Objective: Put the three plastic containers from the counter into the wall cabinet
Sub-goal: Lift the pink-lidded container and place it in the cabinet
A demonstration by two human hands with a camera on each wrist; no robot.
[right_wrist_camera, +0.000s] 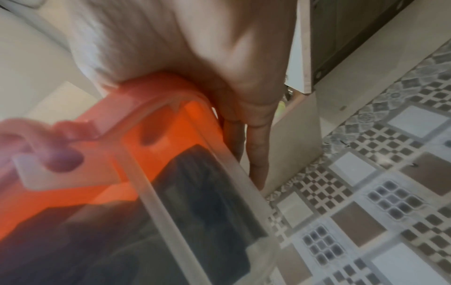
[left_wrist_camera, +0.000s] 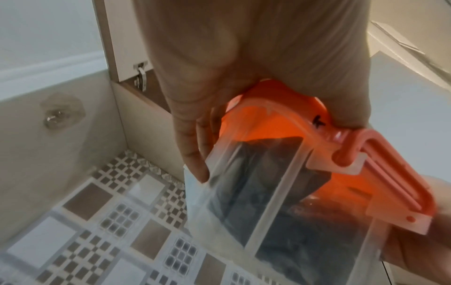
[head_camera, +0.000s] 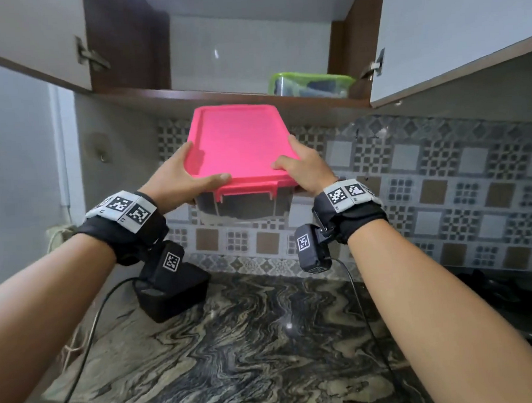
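A clear plastic container with a pink lid [head_camera: 240, 141] is held up in the air just below the open wall cabinet's shelf [head_camera: 191, 96]. My left hand [head_camera: 183, 178] grips its left side, thumb on the lid and fingers [left_wrist_camera: 195, 160] down the clear wall. On the opposite side my right hand [head_camera: 303, 168] grips it the same way, fingers [right_wrist_camera: 256, 154] along the wall. Dark contents show through the container [left_wrist_camera: 256, 192] [right_wrist_camera: 195, 212]. A green-lidded container [head_camera: 311, 83] sits at the right of the shelf. A black container [head_camera: 171, 291] stands on the counter at the left.
Both cabinet doors [head_camera: 453, 31] stand open to the sides. Behind the marble counter [head_camera: 250, 340] runs a patterned tile backsplash [head_camera: 427, 177]. Cables [head_camera: 90, 333] trail over the counter from the wrist cameras. A dark stove [head_camera: 516, 296] lies at the right.
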